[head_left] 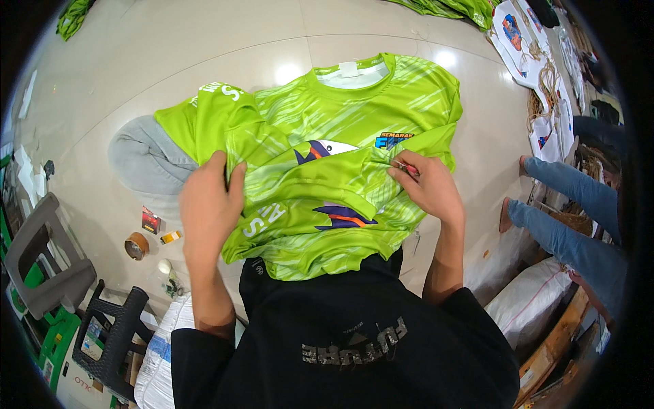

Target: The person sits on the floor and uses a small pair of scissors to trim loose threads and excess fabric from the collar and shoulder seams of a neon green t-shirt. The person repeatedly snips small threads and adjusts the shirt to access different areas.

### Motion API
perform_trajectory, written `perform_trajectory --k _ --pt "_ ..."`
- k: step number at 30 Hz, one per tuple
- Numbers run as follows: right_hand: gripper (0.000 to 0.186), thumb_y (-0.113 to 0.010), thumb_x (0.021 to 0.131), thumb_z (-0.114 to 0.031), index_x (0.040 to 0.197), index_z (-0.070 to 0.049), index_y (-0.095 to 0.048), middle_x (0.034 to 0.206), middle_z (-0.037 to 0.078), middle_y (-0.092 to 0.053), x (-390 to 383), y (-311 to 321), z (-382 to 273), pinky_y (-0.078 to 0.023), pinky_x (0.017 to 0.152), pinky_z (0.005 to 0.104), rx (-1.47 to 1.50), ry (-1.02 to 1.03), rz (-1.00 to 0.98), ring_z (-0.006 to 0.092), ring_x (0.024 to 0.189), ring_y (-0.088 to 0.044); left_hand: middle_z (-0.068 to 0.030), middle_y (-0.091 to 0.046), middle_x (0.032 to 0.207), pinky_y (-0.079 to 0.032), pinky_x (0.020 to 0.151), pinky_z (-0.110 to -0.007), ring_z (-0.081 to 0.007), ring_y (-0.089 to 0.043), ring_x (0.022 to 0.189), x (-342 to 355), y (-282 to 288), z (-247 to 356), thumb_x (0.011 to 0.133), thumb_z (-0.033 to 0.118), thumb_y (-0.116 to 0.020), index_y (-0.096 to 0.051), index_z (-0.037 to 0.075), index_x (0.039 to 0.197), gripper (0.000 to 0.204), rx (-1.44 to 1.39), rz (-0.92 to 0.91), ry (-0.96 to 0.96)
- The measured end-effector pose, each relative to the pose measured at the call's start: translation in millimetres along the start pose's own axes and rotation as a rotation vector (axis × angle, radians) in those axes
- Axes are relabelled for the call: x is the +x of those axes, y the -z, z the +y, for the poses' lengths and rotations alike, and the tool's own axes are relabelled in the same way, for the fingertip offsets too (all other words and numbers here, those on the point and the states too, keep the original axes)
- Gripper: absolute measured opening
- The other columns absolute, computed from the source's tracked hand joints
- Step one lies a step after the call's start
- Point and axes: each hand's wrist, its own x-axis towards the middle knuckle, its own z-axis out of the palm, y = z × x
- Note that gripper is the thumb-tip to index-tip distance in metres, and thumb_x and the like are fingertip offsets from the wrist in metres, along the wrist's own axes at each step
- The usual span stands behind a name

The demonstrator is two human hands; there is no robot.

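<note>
- Workpiece: green jersey [293, 187], at the centre of the view and toward 12 o'clock; collar [349, 91] at 12 o'clock, lower folds bunched at 6 o'clock against the black shirt [361, 320]; whether the folds belong to one garment or several cannot be told.
- Left hand [211, 194]: at 9 o'clock; thumb and fingers pinch a fold of the jersey.
- Right hand [429, 187]: at 3 o'clock; fingers closed around a small red tool [410, 169], over the fabric; tool type unclear; whether it also grips cloth cannot be told.
- Handling (judgement): light, limp, probably slippery; tolerant of folding, vulnerable to snagging or cutting; hold by a doubled edge or seam, keeping both hands apart for tension.
- Surroundings: grey cloth [139, 153] at 10 o'clock; brown tape roll [137, 246] between 8 and 9 o'clock; both on or above the glossy floor [204, 54].
</note>
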Motion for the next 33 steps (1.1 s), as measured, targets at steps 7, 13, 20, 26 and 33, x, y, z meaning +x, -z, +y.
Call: perform_trajectory --k 7,13,20,26,33 --pt "0.016 -0.068 0.095 -0.017 0.094 -0.001 -0.065 0.073 0.015 -0.064 -53 42 21 -0.048 0.064 0.0347 0.284 -0.023 -0.322 0.025 0.066 -0.064 -0.0092 -0.072 0.081 -0.048 0.059 -0.032 -0.0108 -0.066 0.07 -94 76 -10 0.095 0.013 -0.069 -0.065 -0.006 0.111 0.025 -0.74 -0.177 0.322" --pt "0.024 -0.07 0.095 -0.024 0.089 0.0 -0.066 0.068 0.014 -0.061 -48 14 30 -0.043 0.057 0.036 0.02 0.052 -0.532 0.0278 0.058 -0.057 -0.0221 -0.068 0.074 -0.05 0.06 -0.042 -0.0379 -0.066 0.065 -125 42 -35 0.085 0.021 -0.078 -0.066 -0.002 0.101 0.031 -0.078 -0.471 0.212" --pt "0.038 -0.065 0.097 -0.032 0.079 0.002 -0.063 0.062 0.018 -0.051 41 25 -9 -0.037 0.053 0.0399 0.135 0.111 0.088 0.0285 0.052 -0.045 -0.0161 -0.066 0.117 -0.049 0.095 -0.041 -0.0317 -0.064 0.107 -72 41 0 0.087 0.001 -0.068 -0.065 0.001 0.121 0.034 -0.22 0.416 -0.087" --pt "0.043 -0.068 0.093 -0.044 0.092 -0.001 -0.066 0.07 0.018 -0.065 131 23 -12 -0.049 0.063 0.0452 -0.143 -0.028 0.521 0.0374 0.068 -0.065 -0.0195 -0.062 0.132 -0.044 0.104 -0.048 -0.0361 -0.058 0.123 -70 29 22 0.086 0.015 -0.074 -0.069 0.002 0.115 0.032 0.166 -0.153 -0.469" --pt "0.046 -0.067 0.088 -0.05 0.086 -0.004 -0.064 0.076 0.019 -0.069 152 12 -13 -0.051 0.068 0.0489 -0.375 -0.094 0.441 0.0405 0.076 -0.067 -0.0171 -0.069 0.091 -0.049 0.086 -0.045 -0.034 -0.068 0.087 -55 22 43 0.09 0.019 -0.074 -0.066 0.0 0.092 0.02 -0.156 -0.033 -0.201"
